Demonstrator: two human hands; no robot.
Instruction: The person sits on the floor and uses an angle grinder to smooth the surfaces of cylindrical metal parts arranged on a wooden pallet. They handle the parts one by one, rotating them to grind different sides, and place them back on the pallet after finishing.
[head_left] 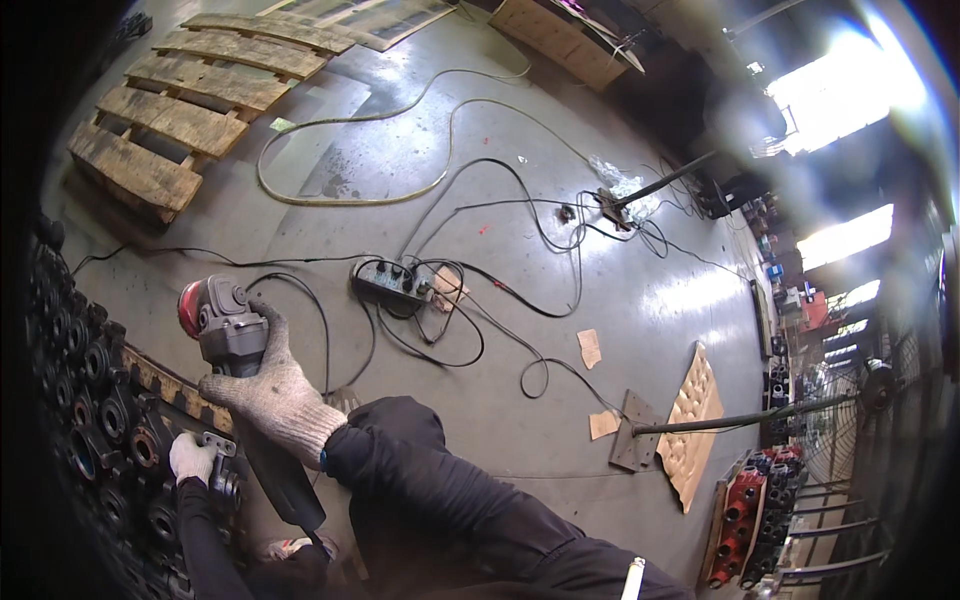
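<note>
My right hand [272,390], in a grey knit glove, grips the body of an angle grinder [225,325] with a grey head and red guard, held above the left stack. My left hand [190,457], in a white glove, rests on a dark cast metal part [212,470] with round bores. That part lies among several similar castings [90,400] stacked on a wooden pallet at the left. The grinder's dark handle [285,485] runs back under my right forearm toward my body.
A power strip [392,284] with several black cables sits on the concrete floor ahead. An empty wooden pallet [190,110] lies at the upper left. A fan stand base [633,440] and cardboard [690,420] are on the right, with red castings [740,515] beyond.
</note>
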